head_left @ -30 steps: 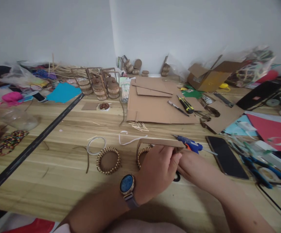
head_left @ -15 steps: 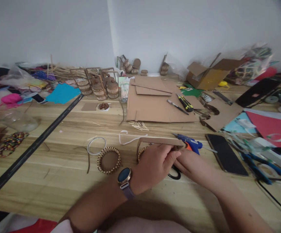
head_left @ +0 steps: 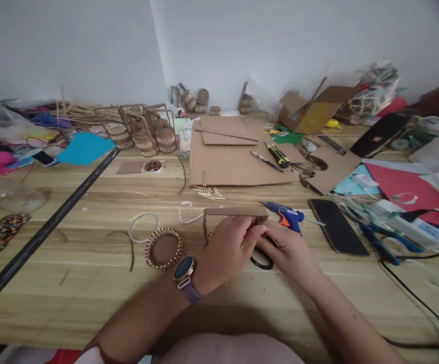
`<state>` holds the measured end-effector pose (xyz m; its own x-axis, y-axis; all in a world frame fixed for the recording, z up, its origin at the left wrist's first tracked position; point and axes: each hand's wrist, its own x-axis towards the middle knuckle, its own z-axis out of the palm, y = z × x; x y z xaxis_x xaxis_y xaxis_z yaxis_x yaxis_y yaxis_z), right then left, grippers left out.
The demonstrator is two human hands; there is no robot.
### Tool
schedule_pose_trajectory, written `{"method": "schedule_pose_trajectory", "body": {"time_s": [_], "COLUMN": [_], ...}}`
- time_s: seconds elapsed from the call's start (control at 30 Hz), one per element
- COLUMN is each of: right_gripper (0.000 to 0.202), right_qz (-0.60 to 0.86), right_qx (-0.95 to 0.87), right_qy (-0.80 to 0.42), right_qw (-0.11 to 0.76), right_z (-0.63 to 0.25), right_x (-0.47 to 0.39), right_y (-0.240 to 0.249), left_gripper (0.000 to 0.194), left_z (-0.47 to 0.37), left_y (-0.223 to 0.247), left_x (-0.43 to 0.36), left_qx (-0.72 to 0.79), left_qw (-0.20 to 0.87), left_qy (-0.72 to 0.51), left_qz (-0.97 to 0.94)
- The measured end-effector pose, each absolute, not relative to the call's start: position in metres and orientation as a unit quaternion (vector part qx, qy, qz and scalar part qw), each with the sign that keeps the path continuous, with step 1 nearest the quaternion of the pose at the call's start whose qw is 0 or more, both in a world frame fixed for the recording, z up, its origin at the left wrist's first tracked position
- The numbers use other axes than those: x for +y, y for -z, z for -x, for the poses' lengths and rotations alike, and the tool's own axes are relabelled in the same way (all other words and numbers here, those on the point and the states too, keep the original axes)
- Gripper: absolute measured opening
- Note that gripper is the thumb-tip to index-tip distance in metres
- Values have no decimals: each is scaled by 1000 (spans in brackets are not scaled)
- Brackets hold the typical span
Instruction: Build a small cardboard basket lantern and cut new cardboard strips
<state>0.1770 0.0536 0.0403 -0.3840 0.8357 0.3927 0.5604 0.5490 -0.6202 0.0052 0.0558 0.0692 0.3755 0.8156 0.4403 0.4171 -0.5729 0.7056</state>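
Observation:
My left hand (head_left: 232, 245), with a watch on the wrist, is closed on a bent brown cardboard strip (head_left: 229, 212) that forms a squared arch. Part of a small woven ring-walled basket (head_left: 211, 235) shows behind that hand. My right hand (head_left: 290, 247) meets it near the strip's right corner; its fingers are bent together, and what they pinch is hidden. Black scissors handles (head_left: 263, 260) show under the right hand. Left of my watch sits another round basket (head_left: 164, 248) with a checked rim and cardboard bottom. A blue glue gun (head_left: 286, 213) lies just beyond my right hand.
Stacked cardboard (head_left: 227, 167), a yellow-black cutter (head_left: 277, 154) and a pen (head_left: 267, 161) lie ahead. Finished little baskets with arched handles (head_left: 143, 139) stand at back left. A phone (head_left: 337, 227), blue-handled pliers (head_left: 379, 242) and a power strip (head_left: 412, 225) fill the right.
The view has turned slightly right, so things sit further left. My right hand has drawn back a little from my left thumb. The left hand keeps hold of the strip.

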Motion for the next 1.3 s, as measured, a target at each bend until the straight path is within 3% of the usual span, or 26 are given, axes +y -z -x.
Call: {"method": "schedule_pose_trajectory", "body": {"time_s": [0.3, 0.43, 0.67, 1.03, 1.3], "right_gripper": [22, 24, 25, 17, 24], "right_qz": [416, 399, 391, 400, 414], "right_qx": [-824, -839, -852, -850, -851], "right_qy": [-187, -143, -113, -115, -109], "right_qw": [337, 342, 330, 323, 303], "right_z": [-180, -179, -180, -178, -174], "right_x": [56, 58, 58, 56, 54], "right_y": [-42, -44, -46, -52, -54], "left_gripper": [20, 26, 9, 19, 28], "left_z": [5, 14, 48, 51, 51], "left_y": [-51, -43, -25, -19, -22], "left_x": [42, 24, 10, 25, 31], "left_qx": [426, 408, 490, 481, 496], "left_qw": [349, 310, 177, 254, 354], "left_qy": [-430, -442, -570, -546, -543], "left_qz": [-715, -737, -636, -638, -577]}}
